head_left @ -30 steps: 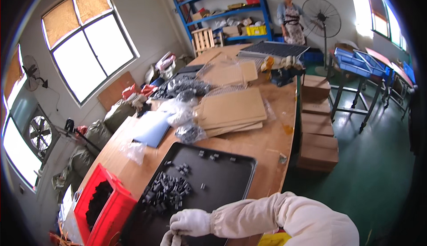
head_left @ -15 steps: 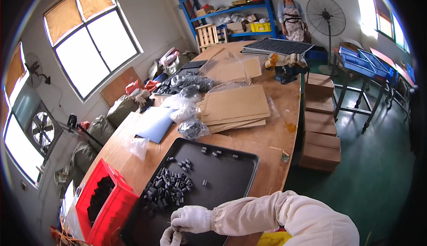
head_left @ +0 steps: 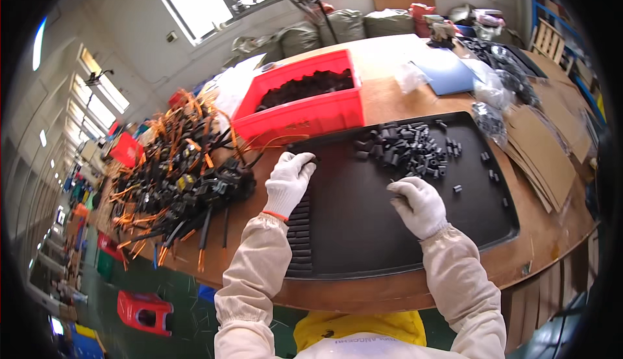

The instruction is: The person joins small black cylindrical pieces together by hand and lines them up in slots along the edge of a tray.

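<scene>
My left hand, in a white glove, is over the left edge of a black tray. Its fingertips pinch a small black piece. Below it, a column of black pieces lies lined up along that edge. Over the middle of the tray is my gloved right hand, thumb and fingers curled together. A thin tip shows at its fingertips, too small to make out. Beyond it lies a heap of short black tubes, with several loose ones to the right.
A red bin of dark parts stands behind the tray. Left of the tray is a tangled pile of black and orange cables. Plastic bags and cardboard sheets lie at the right. A red stool is on the floor.
My view has swung to the left, bringing the cable pile into sight. My hands were close together over the tray; now they are apart, the left at the tray's left edge.
</scene>
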{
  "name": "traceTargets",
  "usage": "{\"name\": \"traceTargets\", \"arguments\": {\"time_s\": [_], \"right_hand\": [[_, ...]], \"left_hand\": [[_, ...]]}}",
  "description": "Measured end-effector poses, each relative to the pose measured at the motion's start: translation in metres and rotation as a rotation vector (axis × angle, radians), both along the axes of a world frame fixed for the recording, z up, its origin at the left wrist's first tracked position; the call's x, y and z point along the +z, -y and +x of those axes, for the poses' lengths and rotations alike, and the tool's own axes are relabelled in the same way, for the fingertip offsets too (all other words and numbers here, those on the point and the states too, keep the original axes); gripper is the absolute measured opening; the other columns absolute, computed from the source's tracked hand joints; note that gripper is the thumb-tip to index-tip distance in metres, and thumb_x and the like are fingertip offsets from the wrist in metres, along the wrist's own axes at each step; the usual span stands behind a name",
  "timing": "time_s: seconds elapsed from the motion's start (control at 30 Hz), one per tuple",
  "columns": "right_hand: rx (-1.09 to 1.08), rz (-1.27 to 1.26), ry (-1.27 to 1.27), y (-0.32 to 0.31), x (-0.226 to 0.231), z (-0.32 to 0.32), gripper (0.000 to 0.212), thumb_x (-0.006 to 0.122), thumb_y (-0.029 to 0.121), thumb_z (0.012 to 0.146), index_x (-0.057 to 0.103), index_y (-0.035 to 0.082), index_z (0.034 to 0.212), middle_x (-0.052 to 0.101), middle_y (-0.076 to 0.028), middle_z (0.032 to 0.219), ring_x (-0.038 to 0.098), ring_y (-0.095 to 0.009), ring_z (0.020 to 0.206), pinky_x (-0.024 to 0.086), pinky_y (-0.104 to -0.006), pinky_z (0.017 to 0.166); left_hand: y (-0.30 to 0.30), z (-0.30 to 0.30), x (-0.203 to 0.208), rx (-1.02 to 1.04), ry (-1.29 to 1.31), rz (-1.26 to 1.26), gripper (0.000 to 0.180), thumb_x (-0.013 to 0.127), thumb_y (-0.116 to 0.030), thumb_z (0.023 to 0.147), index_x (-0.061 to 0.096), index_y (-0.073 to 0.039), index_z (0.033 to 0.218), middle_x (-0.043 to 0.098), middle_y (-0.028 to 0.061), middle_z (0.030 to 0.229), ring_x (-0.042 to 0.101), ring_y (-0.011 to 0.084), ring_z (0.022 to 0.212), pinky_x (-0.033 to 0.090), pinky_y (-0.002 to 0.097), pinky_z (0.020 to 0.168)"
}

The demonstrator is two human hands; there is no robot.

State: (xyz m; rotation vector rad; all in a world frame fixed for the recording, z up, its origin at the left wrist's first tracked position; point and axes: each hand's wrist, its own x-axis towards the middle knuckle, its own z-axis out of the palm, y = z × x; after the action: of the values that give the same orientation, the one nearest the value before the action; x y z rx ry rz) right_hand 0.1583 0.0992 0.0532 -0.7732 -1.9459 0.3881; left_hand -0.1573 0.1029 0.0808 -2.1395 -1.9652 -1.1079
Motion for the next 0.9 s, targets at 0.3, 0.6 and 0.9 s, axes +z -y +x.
{"name": "traceTargets", "arguments": {"time_s": [0.3,0.6,0.9], "right_hand": [[0.018,-0.011,0.077,0.006,-0.008,0.0,0.021,0.074,0.003,0.077,0.069,0.009,0.096,0.069,-0.01,0.096,0.067,-0.031,0.092,0.055,-0.0381,0.081],[0.016,-0.005,0.084,0.002,-0.009,0.004,0.02,0.074,0.005,0.076,0.069,0.009,0.095,0.069,-0.01,0.096,0.067,-0.032,0.091,0.054,-0.0385,0.08],[0.026,-0.013,0.091,0.003,-0.009,0.002,0.019,0.073,0.005,0.077,0.069,0.009,0.095,0.069,-0.01,0.095,0.067,-0.032,0.09,0.054,-0.0389,0.08]], "left_hand": [[0.002,-0.026,-0.02,0.238,-0.511,-0.063,0.019,0.072,-0.033,0.084,0.074,-0.028,0.102,0.056,0.0061,0.098,0.061,0.0285,0.093,0.053,0.0437,0.075],[-0.02,-0.036,-0.025,0.033,-0.523,-0.369,0.022,0.059,-0.037,0.093,0.069,-0.025,0.108,0.066,0.0066,0.104,0.064,0.0311,0.103,0.053,0.0479,0.083],[-0.02,-0.042,-0.027,0.029,-0.734,-0.222,0.018,0.066,-0.032,0.088,0.072,-0.025,0.104,0.06,0.0074,0.098,0.062,0.0289,0.095,0.054,0.044,0.08]]}}
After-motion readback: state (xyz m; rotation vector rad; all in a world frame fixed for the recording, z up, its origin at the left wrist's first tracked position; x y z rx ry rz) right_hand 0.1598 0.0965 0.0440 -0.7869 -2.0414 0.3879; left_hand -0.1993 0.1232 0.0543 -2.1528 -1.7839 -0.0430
